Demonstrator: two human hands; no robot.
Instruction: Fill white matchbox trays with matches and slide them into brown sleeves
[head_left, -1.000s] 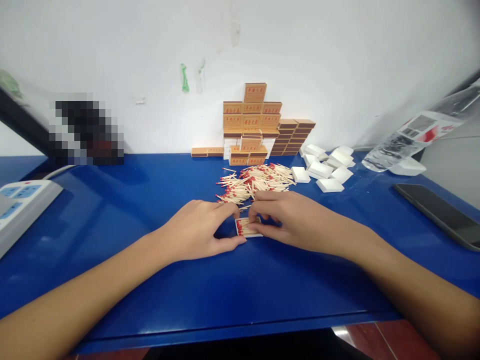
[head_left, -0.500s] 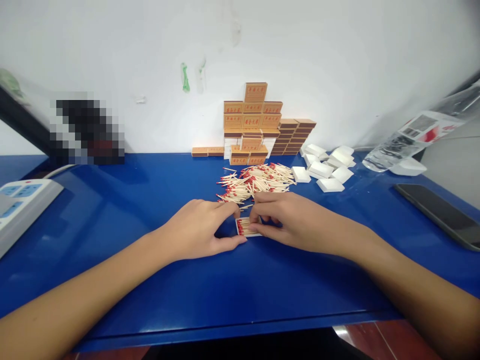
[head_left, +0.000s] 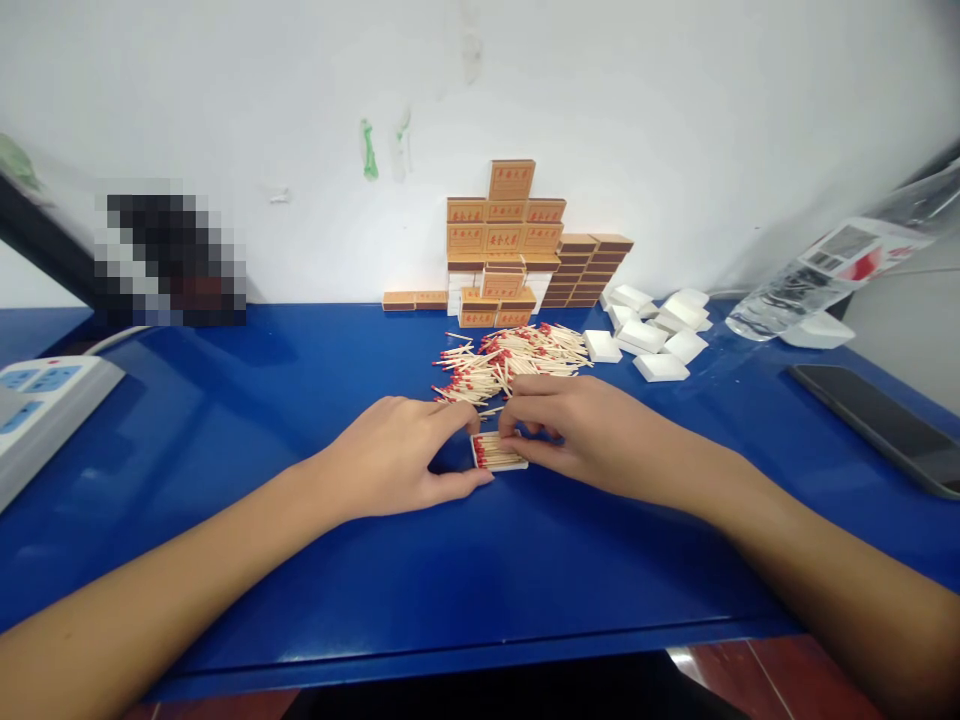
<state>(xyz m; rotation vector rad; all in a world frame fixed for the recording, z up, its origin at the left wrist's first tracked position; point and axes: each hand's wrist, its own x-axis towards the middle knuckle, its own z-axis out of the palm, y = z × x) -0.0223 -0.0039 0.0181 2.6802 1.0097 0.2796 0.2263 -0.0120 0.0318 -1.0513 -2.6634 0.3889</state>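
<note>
A small white matchbox tray (head_left: 510, 466) lies on the blue table, filled with red-headed matches (head_left: 491, 450) laid side by side. My left hand (head_left: 401, 455) steadies its left end, index finger at the far edge and thumb at the near one. Over the tray's right part, my right hand (head_left: 577, 425) has thumb and fingers pinched on matches; its fingertips partly cover them. Just behind both hands spreads a loose pile of matches (head_left: 517, 357), heads mostly to the left.
Orange matchboxes (head_left: 504, 238) stand stacked against the wall. Several white trays (head_left: 640, 337) lie right of the match pile. Farther right are a plastic bottle (head_left: 795, 290) and a dark phone (head_left: 877, 425). A power strip (head_left: 60, 410) sits at the left.
My right thumb and fingertips have lifted slightly from the tray, showing more of the matches and the near right corner. My left hand keeps its place.
</note>
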